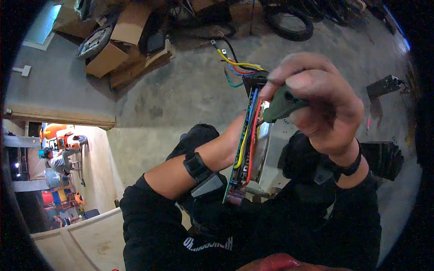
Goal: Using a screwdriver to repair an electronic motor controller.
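An open electronic controller point(246, 140) stands lengthwise at the centre, showing a circuit board, a metal side and yellow, red and blue wires, with loose lugged leads point(237, 67) at its far end. My left hand point(232, 137) reaches in behind it, its fingers hidden by the board. My right hand point(327, 104) is closed around a dark green tool point(280, 106) held against the controller's upper right side; its tip is hard to make out.
Cardboard boxes point(129, 22) and a tyre point(289, 27) lie at the back. A dark metal object point(384, 86) and a black case point(384, 160) lie at right. Through an opening at left, a person point(58, 160) sits by an orange-and-white motorbike point(58, 137).
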A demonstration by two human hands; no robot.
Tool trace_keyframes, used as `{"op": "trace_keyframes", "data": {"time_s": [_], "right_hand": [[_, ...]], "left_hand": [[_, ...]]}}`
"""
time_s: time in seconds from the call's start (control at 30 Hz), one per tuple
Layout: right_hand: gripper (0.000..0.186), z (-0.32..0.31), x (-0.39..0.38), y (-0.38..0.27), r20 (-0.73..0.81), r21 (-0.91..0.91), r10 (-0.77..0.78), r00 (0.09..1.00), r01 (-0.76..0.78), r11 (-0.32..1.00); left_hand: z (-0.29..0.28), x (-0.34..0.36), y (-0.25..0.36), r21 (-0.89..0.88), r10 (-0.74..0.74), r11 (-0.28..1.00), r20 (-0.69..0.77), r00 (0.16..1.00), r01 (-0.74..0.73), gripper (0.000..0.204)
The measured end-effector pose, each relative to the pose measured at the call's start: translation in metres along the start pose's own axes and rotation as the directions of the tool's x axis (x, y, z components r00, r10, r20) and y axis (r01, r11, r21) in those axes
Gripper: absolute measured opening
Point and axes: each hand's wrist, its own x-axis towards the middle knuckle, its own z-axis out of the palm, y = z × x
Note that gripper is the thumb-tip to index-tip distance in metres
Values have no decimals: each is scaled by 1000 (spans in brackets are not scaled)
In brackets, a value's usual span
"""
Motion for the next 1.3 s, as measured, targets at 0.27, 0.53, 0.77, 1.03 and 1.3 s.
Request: {"op": "trace_keyframes", "data": {"time_s": [0.27,0.53,0.77,1.03,1.3], "right_hand": [[50,21,8,-13,-216,282,305,927,-240,929],[54,6,5,0,7,37,0,1000,-1,999],[57,15,5,0,-40,180,87,995,-78,981],[54,16,11,3,-20,57,26,999,-25,998],[54,-2,18,-9,144,-154,52,988,-29,988]], "left_hand": [[-6,3,-2,-53,-102,993,59,993,105,45],[-5,10,-1,149,122,982,-18,992,-118,39],[11,-9,8,-24,-17,1000,-7,1000,17,37],[3,-10,8,10,-16,1000,7,1000,16,40],[9,-8,5,-5,26,1000,46,999,-26,35]]}}
